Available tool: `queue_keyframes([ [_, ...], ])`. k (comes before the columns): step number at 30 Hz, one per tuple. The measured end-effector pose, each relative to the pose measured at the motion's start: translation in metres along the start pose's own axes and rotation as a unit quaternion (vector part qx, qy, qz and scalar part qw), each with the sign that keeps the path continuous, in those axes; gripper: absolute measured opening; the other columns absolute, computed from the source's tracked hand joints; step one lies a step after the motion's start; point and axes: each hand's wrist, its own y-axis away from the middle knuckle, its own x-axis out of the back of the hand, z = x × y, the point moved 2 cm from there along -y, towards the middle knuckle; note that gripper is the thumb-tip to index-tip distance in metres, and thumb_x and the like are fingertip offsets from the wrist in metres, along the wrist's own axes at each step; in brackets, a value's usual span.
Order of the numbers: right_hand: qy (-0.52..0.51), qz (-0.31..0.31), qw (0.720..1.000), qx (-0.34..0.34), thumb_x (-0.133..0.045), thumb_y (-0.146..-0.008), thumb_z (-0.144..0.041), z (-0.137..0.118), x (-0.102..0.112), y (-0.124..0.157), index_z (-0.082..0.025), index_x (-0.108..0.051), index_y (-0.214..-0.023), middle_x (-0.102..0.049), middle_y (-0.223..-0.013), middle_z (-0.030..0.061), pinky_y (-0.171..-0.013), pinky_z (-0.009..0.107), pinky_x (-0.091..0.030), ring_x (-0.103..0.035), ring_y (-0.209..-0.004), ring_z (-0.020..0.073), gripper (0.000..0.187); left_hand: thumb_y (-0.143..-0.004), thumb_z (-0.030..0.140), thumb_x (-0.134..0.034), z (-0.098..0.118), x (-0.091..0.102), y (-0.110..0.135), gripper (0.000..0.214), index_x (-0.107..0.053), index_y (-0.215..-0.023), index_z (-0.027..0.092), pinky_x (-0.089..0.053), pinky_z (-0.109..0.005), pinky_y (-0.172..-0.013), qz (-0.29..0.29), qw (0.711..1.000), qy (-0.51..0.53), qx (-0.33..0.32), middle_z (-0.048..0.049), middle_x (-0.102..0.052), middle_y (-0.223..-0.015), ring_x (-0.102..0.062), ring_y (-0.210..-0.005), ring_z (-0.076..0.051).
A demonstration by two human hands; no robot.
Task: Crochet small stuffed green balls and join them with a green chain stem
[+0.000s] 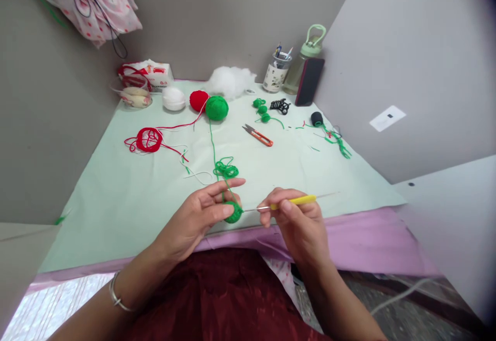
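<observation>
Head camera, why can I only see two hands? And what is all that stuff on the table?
The camera sits on a person's head and looks down, so you see their arms as if through their eyes. There is no machine here. The left hand pinches a small green piece of worked yarn. The right hand holds a hook with a yellow handle, its tip at the piece. A green strand runs from the piece up to the green ball. Next to that lie a red ball and a white ball. On the pale green cloth are also scissors, a red tangle, white fluff, a cup of pens and a bottle.
</observation>
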Motion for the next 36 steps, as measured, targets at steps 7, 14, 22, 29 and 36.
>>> queue_keyframes([
  [7, 0.447, -0.045, 0.833, 0.323, -0.067, -0.092, -0.008, 0.003, -0.016, 0.016, -0.027, -0.072, -0.131, -0.077, -0.111, 0.0106, -0.081, 0.034, -0.064, -0.074, -0.102, 0.0224, 0.044, -0.079, 0.021, -0.085, -0.01, -0.015, 0.002, 0.052, -0.072, -0.13, 0.027, -0.048, -0.028, -0.092, 0.045, 0.997, 0.03, -0.053, -0.0017, -0.07, -0.101, -0.064, -0.099, -0.018],
  [14, 0.221, 0.058, 0.959, 0.165, -0.061, -0.098, -0.014, 0.001, -0.011, 0.0, -0.026, -0.079, -0.107, -0.073, -0.087, 0.0032, -0.069, 0.032, -0.059, -0.07, -0.076, 0.0164, 0.023, -0.089, 0.029, -0.074, -0.004, 0.0, -0.002, 0.037, -0.077, -0.123, 0.013, -0.051, -0.025, -0.078, -0.028, 0.989, 0.144, -0.009, -0.0077, -0.072, -0.093, -0.065, -0.081, -0.015],
  [22, 0.088, -0.007, 0.993, 0.078, -0.067, -0.097, -0.026, -0.004, -0.024, -0.027, -0.026, -0.082, -0.096, -0.075, -0.091, 0.004, -0.07, 0.032, -0.058, -0.07, -0.076, 0.016, 0.015, -0.093, 0.029, -0.071, 0.01, -0.011, -0.008, 0.032, -0.077, -0.122, 0.019, -0.051, -0.029, -0.078, -0.045, 0.992, 0.108, -0.047, -0.007, -0.074, -0.099, -0.067, -0.081, -0.016],
  [29, 0.158, -0.014, 0.978, 0.132, -0.069, -0.095, -0.023, -0.025, -0.03, -0.062, -0.027, -0.082, -0.096, -0.078, -0.088, 0.0012, -0.066, 0.026, -0.055, -0.068, -0.075, 0.0132, 0.013, -0.092, 0.034, -0.073, 0.046, -0.011, -0.023, 0.027, -0.08, -0.116, 0.025, -0.04, -0.032, -0.104, -0.049, 0.992, -0.035, -0.114, -0.0052, -0.076, -0.113, -0.061, -0.115, -0.022],
  [36, 0.319, 0.0, 0.903, 0.287, -0.065, -0.095, -0.01, -0.029, -0.034, -0.062, -0.026, -0.078, -0.106, -0.076, -0.092, 0.0038, -0.071, 0.028, -0.061, -0.072, -0.084, 0.0161, 0.023, -0.079, 0.033, -0.087, 0.059, -0.017, -0.032, 0.045, -0.077, -0.123, 0.028, -0.044, -0.029, -0.087, -0.005, 0.988, -0.013, -0.151, 0.0003, -0.07, -0.089, -0.062, -0.087, -0.015],
])
